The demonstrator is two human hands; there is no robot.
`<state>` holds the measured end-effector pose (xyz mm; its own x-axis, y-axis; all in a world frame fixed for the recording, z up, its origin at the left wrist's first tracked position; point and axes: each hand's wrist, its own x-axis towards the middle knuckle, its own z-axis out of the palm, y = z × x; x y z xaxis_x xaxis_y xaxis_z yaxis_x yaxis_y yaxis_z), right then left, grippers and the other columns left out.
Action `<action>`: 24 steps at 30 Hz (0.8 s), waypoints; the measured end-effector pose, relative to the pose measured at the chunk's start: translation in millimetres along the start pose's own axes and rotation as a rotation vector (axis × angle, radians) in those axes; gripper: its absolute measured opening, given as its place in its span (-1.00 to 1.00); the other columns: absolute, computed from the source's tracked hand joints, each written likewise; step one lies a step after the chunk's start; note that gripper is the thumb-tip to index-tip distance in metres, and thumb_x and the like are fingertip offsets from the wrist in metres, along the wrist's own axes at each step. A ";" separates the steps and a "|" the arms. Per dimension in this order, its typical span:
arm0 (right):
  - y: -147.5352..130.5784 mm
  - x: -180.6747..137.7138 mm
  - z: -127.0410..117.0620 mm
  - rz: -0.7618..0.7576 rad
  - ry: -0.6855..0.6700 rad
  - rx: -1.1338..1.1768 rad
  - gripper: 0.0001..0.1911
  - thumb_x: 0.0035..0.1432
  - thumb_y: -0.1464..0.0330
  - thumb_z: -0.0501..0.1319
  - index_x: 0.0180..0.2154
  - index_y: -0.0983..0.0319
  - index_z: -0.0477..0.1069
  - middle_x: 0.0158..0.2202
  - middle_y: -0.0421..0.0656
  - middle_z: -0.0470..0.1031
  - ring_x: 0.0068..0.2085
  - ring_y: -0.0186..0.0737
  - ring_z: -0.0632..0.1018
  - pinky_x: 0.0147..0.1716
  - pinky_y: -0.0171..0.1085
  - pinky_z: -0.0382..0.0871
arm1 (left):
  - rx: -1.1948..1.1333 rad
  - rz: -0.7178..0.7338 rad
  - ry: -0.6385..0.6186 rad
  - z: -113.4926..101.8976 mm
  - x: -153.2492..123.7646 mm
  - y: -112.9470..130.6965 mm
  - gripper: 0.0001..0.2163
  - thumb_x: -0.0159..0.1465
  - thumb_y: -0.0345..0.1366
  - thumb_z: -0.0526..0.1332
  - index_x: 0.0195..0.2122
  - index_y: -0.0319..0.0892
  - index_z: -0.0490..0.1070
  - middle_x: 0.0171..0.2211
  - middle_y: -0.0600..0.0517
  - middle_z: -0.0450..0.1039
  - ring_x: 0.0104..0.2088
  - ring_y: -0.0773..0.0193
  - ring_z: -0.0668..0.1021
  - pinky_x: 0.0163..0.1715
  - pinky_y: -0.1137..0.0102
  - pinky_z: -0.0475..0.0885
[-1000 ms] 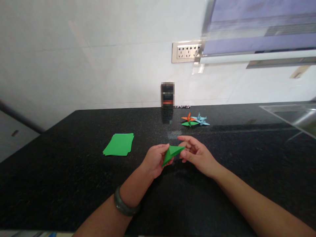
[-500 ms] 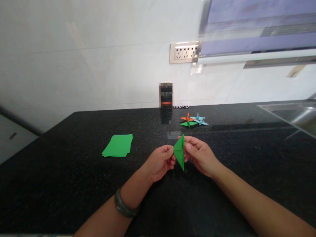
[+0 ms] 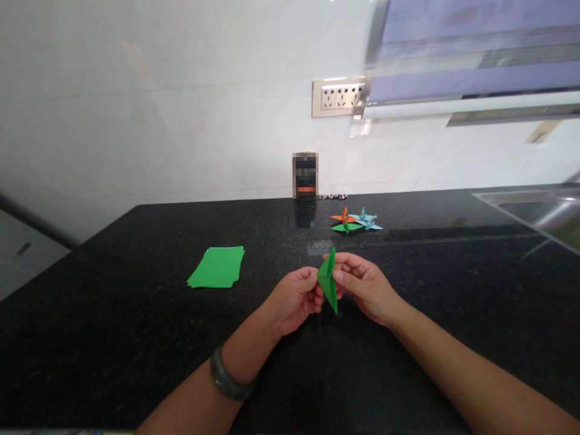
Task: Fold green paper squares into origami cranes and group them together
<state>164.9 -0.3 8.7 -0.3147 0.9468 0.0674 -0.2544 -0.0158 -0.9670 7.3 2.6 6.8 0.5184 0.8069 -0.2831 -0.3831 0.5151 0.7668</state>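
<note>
Both of my hands hold a folded green paper piece (image 3: pixel 328 280) upright above the black counter (image 3: pixel 136 338). My left hand (image 3: pixel 293 298) pinches its left edge with thumb and fingers closed. My right hand (image 3: pixel 365 287) pinches the right side, fingers curled around it. The piece is a narrow diamond shape, one point up and one down. A dark bangle sits on my left wrist.
A stack of green paper sheets (image 3: pixel 217 266) lies to the left. Finished orange, green and blue folded paper figures (image 3: pixel 356 221) rest further back. A small dark box (image 3: pixel 305 175) stands against the wall below a socket strip (image 3: pixel 339 96). A steel sink (image 3: pixel 539 208) is at right.
The green piece has turned from lying sideways in my left hand to standing upright between both hands, and my right hand has closed onto it.
</note>
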 end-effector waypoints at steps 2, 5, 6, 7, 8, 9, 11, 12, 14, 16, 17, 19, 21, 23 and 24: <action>0.6 0.6 0.2 -0.029 -0.023 0.020 -0.65 -0.05 0.29 0.31 -0.18 0.24 0.37 -0.48 -0.23 0.41 -0.50 -0.41 0.43 -0.56 -0.42 0.31 | -0.001 0.003 -0.001 -0.3 0.2 0.1 -0.80 0.13 -0.25 0.22 -0.51 -0.26 0.26 -0.66 0.12 0.28 -0.70 0.50 0.34 -0.69 0.60 0.23; 0.5 1.4 0.6 -0.047 -0.062 0.036 -0.66 -0.07 0.35 0.33 -0.19 0.23 0.36 -0.48 -0.25 0.43 -0.51 -0.43 0.43 -0.57 -0.45 0.28 | -0.002 0.003 0.002 -0.3 0.2 0.3 -0.81 0.14 -0.27 0.20 -0.50 -0.27 0.27 -0.67 0.11 0.28 -0.71 0.50 0.34 -0.70 0.60 0.24; 0.2 1.4 0.7 -0.048 -0.069 0.038 -0.67 -0.06 0.36 0.33 -0.19 0.22 0.36 -0.48 -0.25 0.43 -0.52 -0.44 0.43 -0.57 -0.45 0.27 | 0.000 0.004 0.006 -0.3 0.2 0.4 -0.82 0.15 -0.28 0.18 -0.50 -0.27 0.27 -0.67 0.11 0.28 -0.71 0.50 0.34 -0.70 0.60 0.24; -0.2 1.4 0.8 -0.047 -0.074 0.037 -0.67 -0.05 0.37 0.32 -0.18 0.22 0.36 -0.48 -0.25 0.43 -0.51 -0.44 0.43 -0.57 -0.45 0.27 | 0.000 0.003 0.010 -0.3 0.2 0.3 -0.82 0.16 -0.28 0.17 -0.51 -0.27 0.26 -0.67 0.11 0.28 -0.71 0.50 0.34 -0.70 0.60 0.24; -0.6 1.3 0.8 -0.047 -0.079 0.037 -0.68 -0.04 0.37 0.31 -0.18 0.22 0.36 -0.48 -0.25 0.43 -0.51 -0.44 0.43 -0.57 -0.44 0.27 | 0.003 0.000 0.011 -0.4 0.3 0.2 -0.81 0.17 -0.28 0.16 -0.51 -0.27 0.26 -0.67 0.11 0.28 -0.71 0.50 0.34 -0.70 0.61 0.24; -0.9 1.1 0.8 -0.046 -0.083 0.035 -0.68 -0.03 0.36 0.30 -0.18 0.22 0.36 -0.48 -0.25 0.43 -0.51 -0.43 0.44 -0.56 -0.44 0.27 | 0.002 0.001 0.013 -0.6 0.4 0.1 -0.81 0.18 -0.28 0.15 -0.52 -0.27 0.26 -0.67 0.11 0.28 -0.71 0.50 0.34 -0.70 0.61 0.24; -1.3 0.9 0.4 -0.044 -0.082 0.023 -0.68 -0.02 0.35 0.29 -0.17 0.23 0.35 -0.48 -0.24 0.42 -0.50 -0.41 0.44 -0.56 -0.43 0.27 | 0.001 0.005 0.011 -1.0 0.7 -0.1 -0.80 0.18 -0.27 0.15 -0.51 -0.27 0.26 -0.67 0.11 0.28 -0.70 0.50 0.34 -0.70 0.61 0.23; -1.4 1.0 0.1 -0.040 -0.081 0.012 -0.68 -0.01 0.34 0.28 -0.16 0.23 0.35 -0.47 -0.24 0.42 -0.49 -0.41 0.44 -0.55 -0.42 0.28 | -0.002 0.008 0.011 -1.1 0.9 -0.1 -0.81 0.18 -0.27 0.15 -0.51 -0.27 0.26 -0.67 0.11 0.28 -0.70 0.50 0.34 -0.70 0.61 0.24; -1.3 1.4 -1.0 -0.031 -0.074 -0.023 -0.68 0.02 0.32 0.25 -0.14 0.23 0.34 -0.46 -0.22 0.41 -0.48 -0.38 0.44 -0.54 -0.40 0.29 | -0.005 0.014 0.020 -1.2 1.1 0.1 -0.82 0.16 -0.26 0.17 -0.49 -0.26 0.27 -0.67 0.11 0.28 -0.70 0.50 0.34 -0.69 0.61 0.24; -1.4 2.0 -2.3 -0.034 -0.051 -0.079 -0.66 0.02 0.32 0.23 -0.12 0.23 0.32 -0.44 -0.21 0.41 -0.46 -0.37 0.44 -0.54 -0.38 0.30 | 0.007 0.030 0.059 -0.5 1.2 0.5 -0.83 0.14 -0.26 0.20 -0.48 -0.26 0.28 -0.67 0.13 0.29 -0.70 0.50 0.34 -0.68 0.60 0.26; -1.5 2.1 -2.8 -0.051 -0.029 -0.122 -0.63 0.00 0.34 0.23 -0.10 0.23 0.31 -0.42 -0.21 0.41 -0.45 -0.36 0.44 -0.52 -0.37 0.31 | 0.022 0.052 0.094 0.1 1.3 0.6 -0.83 0.12 -0.26 0.22 -0.47 -0.25 0.28 -0.67 0.13 0.30 -0.69 0.50 0.34 -0.67 0.59 0.28; -2.2 2.0 -3.5 -0.105 0.032 -0.239 -0.56 -0.05 0.39 0.24 -0.06 0.22 0.30 -0.40 -0.21 0.40 -0.41 -0.34 0.43 -0.48 -0.36 0.33 | 0.077 0.125 0.176 1.4 1.6 0.6 -0.82 0.08 -0.26 0.25 -0.48 -0.25 0.30 -0.64 0.13 0.32 -0.66 0.49 0.37 -0.64 0.57 0.32; -3.0 1.5 -3.7 -0.139 0.082 -0.358 -0.52 -0.08 0.44 0.23 -0.04 0.21 0.29 -0.39 -0.22 0.41 -0.40 -0.34 0.43 -0.45 -0.35 0.33 | 0.161 0.206 0.250 2.7 1.8 0.3 -0.81 0.04 -0.25 0.28 -0.48 -0.26 0.33 -0.63 0.12 0.35 -0.63 0.47 0.40 -0.60 0.54 0.35; -3.3 1.3 -4.1 -0.119 0.096 -0.415 -0.51 -0.08 0.44 0.21 -0.03 0.21 0.29 -0.40 -0.22 0.42 -0.44 -0.34 0.43 -0.48 -0.35 0.33 | 0.251 0.240 0.280 3.5 1.7 -0.2 -0.79 0.01 -0.23 0.31 -0.48 -0.28 0.38 -0.62 0.10 0.38 -0.61 0.45 0.42 -0.58 0.52 0.36; -3.0 1.5 -4.6 -0.096 0.091 -0.418 -0.53 -0.08 0.42 0.21 -0.04 0.22 0.30 -0.41 -0.22 0.43 -0.46 -0.34 0.43 -0.50 -0.35 0.32 | 0.283 0.232 0.272 3.7 1.3 -0.5 -0.78 -0.01 -0.22 0.32 -0.47 -0.29 0.41 -0.61 0.08 0.40 -0.60 0.44 0.43 -0.56 0.51 0.37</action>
<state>169.4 2.6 10.6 -0.2211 0.9623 0.1585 0.1190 0.1879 -0.9749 11.0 2.4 8.3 0.2097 0.9576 -0.1976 -0.2219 0.2434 0.9442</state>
